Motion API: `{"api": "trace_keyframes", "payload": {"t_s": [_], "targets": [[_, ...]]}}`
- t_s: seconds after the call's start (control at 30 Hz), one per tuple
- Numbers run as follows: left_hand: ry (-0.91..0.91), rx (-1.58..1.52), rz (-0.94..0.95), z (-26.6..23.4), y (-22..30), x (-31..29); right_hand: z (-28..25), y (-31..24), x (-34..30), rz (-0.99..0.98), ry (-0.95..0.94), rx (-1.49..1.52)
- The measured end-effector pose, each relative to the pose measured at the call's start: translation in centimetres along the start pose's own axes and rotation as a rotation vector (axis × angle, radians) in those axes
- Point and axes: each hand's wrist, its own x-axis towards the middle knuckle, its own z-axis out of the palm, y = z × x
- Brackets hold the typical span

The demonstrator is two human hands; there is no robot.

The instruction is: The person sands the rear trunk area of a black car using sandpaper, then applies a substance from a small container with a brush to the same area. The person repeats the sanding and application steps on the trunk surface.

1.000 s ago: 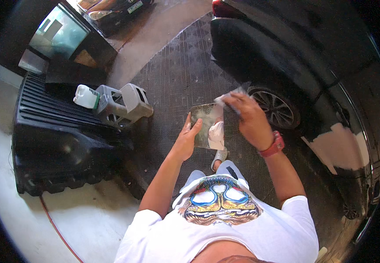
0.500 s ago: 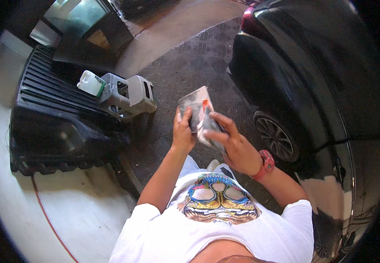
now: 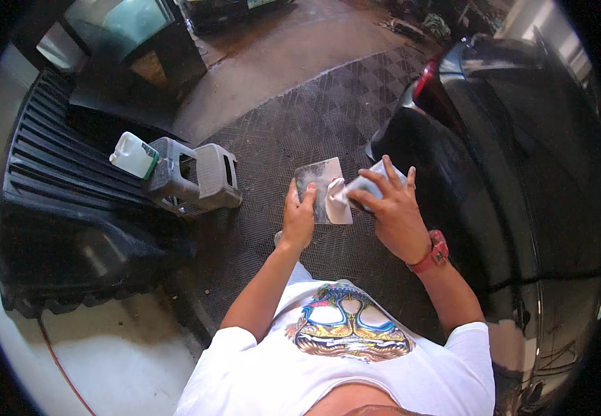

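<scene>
Black car (image 3: 498,194) at right, truck-bed liner (image 3: 58,236) at left, grey stools (image 3: 218,173) mid-left.
At centre, left hand (image 3: 298,220) grasps a palette (image 3: 308,175) by its left edge; right hand (image 3: 399,222), nearer the putty (image 3: 336,206), grasps a spreader (image 3: 364,186). The putty, elongated vertically, lies on the palette's right half, the spreader just beside.

Person in a white short-sleeved T-shirt (image 3: 335,369) with a colourful chest print (image 3: 351,321).
The print looks mask-like (blue, gold and red around pale ovals); a red watch (image 3: 435,252) bands the wrist of the right hand (image 3: 399,213), and pale trousers (image 3: 299,274) show at the far hem.
</scene>
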Motion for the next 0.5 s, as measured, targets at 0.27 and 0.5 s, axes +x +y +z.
{"api": "trace_keyframes", "payload": {"t_s": [0.27, 0.5], "targets": [[0.064, -0.280, -0.068, -3.5, 7.8, 11.3, 7.6, 2.5, 11.1, -0.036, -0.074, -0.035], [-0.061, 0.443, 0.000, -6.9, 10.2, 19.6, 5.9, 2.7, 23.5, 0.067, 0.147, -0.034]]}}
